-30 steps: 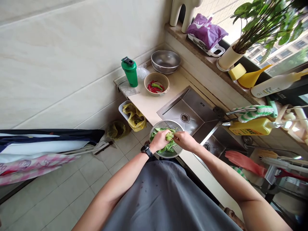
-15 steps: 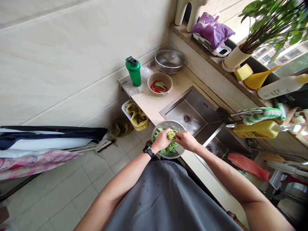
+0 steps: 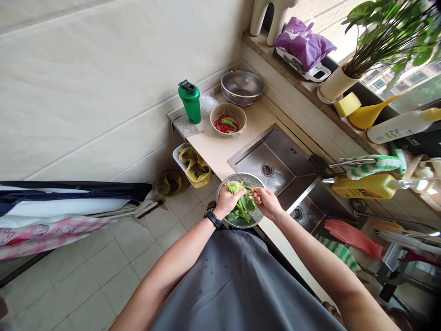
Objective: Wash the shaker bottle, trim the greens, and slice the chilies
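A round metal mesh colander [image 3: 258,216] sits close to my body at the counter's edge, with green leafy vegetables [image 3: 244,209] in it. Over its left side, my left hand [image 3: 229,200] is closed around a bunch of these greens, their pale cut-looking stems [image 3: 234,186] sticking up past the thumb. My right hand [image 3: 267,201] is at the colander's right side, fingers pinched on a thin green stem [image 3: 251,188]. How far that stem reaches into the fingers is hidden.
Beyond the colander is a steel sink [image 3: 275,151]. Farther back stand a beige basket of red and green chillies [image 3: 227,123], a green shaker bottle [image 3: 190,102] and a metal bowl [image 3: 242,87]. A yellow-lined bin [image 3: 195,168] hangs left. Pink rubber gloves [image 3: 354,236] lie right.
My left hand has turned and tipped the bunch, so the stems now point up and leaves hang below. My right hand has drawn slightly away from it.
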`<state>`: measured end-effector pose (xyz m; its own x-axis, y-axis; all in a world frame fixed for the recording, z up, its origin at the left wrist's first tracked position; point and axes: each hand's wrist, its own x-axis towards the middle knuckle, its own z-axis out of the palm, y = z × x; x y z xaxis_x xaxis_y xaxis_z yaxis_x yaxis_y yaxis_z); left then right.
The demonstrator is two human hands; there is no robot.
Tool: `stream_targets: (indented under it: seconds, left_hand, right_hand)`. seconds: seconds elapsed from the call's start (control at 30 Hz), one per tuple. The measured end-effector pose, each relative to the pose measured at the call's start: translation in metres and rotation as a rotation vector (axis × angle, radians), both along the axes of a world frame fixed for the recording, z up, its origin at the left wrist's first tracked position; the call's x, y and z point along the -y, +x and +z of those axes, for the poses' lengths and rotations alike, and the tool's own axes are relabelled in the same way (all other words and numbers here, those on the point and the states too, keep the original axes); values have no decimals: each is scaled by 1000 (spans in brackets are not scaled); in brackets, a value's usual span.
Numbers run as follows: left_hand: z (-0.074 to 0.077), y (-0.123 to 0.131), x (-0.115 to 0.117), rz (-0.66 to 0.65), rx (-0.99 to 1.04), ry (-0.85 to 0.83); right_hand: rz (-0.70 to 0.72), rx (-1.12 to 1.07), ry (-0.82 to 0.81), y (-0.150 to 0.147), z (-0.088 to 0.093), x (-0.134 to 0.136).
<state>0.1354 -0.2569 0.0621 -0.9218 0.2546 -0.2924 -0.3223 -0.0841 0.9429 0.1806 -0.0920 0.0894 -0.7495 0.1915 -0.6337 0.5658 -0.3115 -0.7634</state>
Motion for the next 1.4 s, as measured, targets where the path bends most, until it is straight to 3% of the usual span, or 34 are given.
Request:
stream_targets:
  seconds: [0.1, 0.23, 0.3, 0.4, 0.5, 0.6, 0.67, 0.77, 0.83, 0.9, 0.97, 1.07, 1.2, 1.4]
  left_hand:
    - [-12, 2, 2, 71, 174, 77]
    - [-21, 8, 9, 92, 231, 117]
    - [-22, 11, 12, 64, 237, 153]
    - [-22, 14, 16, 33, 239, 127]
    - [-25, 14, 19, 87, 305, 70]
    - [-26, 12, 24, 162, 376, 88]
    - [-24, 9, 28, 199, 376, 114]
    - [-20, 6, 36, 231, 365, 162]
    - [-19, 3, 40, 211, 382, 186]
    - [-21, 2, 43, 169, 387, 187]
    - [-24, 1, 43, 133, 363, 155]
    - [-26, 0, 40, 71, 279, 44]
    - [-19, -1, 34, -84, 150, -134]
    - [-8, 1, 25, -243, -5, -289]
  right_hand:
    - [-63, -36, -19, 6, 0, -15]
    - [94, -157, 160, -14, 11, -20]
    - [195, -217, 214, -44, 11, 0]
    - [377, -260, 240, -105, -2, 58]
    - [586, -184, 431, -159, -20, 115]
    - [624, -155, 650, -180, -26, 128]
    - [611, -259, 695, -168, -22, 103]
    - [671, -322, 862, -119, -10, 40]
    - [830, -165, 1044, -73, -8, 4]
    - [1036, 53, 1134, -30, -15, -15]
    - [1151, 141, 1186, 4, -28, -16]
    - [1162, 180, 1258, 29, -46, -7]
    - [1133, 214, 1254, 33, -54, -6]
    - [1176, 78, 1237, 33, -49, -15]
